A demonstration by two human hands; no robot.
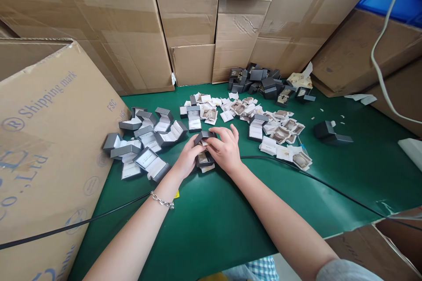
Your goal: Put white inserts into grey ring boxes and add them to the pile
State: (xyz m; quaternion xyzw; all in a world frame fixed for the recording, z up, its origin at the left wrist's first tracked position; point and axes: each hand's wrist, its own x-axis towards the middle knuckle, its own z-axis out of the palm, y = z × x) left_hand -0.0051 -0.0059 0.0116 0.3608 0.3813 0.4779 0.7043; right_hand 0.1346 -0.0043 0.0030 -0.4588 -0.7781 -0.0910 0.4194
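Small dark-grey hinged box [208,159] gripped by left hand [188,158] and right hand [226,147] at frame centre, lid [206,135] apparently held raised for access. White-lined dark-grey boxes [149,139] clustered centre-left, pale card-like inserts [280,134] right of centre; mostly separated by kind, presumably.

Silver chain-link bracelet [162,202], left wrist [172,181] | grey sleeve [346,271], right arm [277,217]

- On the large brown cardboard carton [75,134] we read "Shipping mark", "FSC" and "Ltd".
- Inside the open dark-grey hinged box [149,160], we find lettering too small.
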